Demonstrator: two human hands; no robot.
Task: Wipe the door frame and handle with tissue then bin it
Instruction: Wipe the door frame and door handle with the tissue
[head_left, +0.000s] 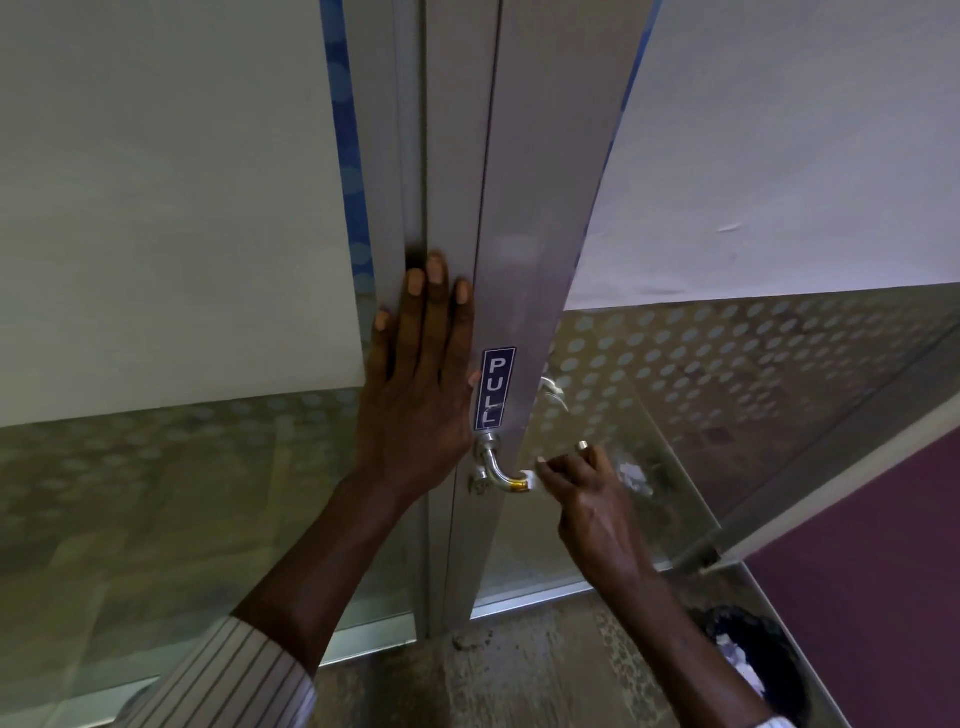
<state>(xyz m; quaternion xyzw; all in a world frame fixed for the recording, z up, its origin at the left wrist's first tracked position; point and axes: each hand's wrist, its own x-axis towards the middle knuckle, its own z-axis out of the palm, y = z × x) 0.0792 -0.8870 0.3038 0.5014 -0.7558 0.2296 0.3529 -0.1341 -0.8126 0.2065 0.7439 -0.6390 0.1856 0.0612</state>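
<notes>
1. At the door's edge, left hand (415, 384) lies flat, fingers spread and extended, palm pressed on the aluminium door frame (524, 208) just left of the PULL sticker (494, 388); likely bracing the door so it does not swing while the handle is rubbed.
2. Right hand (587, 493) is curled around the door handle (496, 475), fingers closed over the horizontal bar of the chrome lever, thumb tip near the brass-coloured ring.
3. Tissue (530, 479): only a small white sliver shows between the right fingers and the handle bar; the rest is hidden inside the grip. Judged as wrapped around the bar so one stroke cleans the whole round.
4. Handle base sits directly below the sticker, on the frame's stile; the left hand's thumb side is just beside it but not touching the lever.
5. Step in hand: wiping the handle. Whether the frame is finished cannot be told.
6. Bin (753, 660): dark round waste bin with a black liner on the floor (519, 675) at lower right, near the open door's bottom corner, white scraps already inside. Close enough for the drop after wiping; not yet done.
7. Frosted dotted glass panel (727, 364) behind the handle shows a blurred second handle through it.
8. Striped sleeve (234, 675) covers the left forearm's lower part.
</notes>
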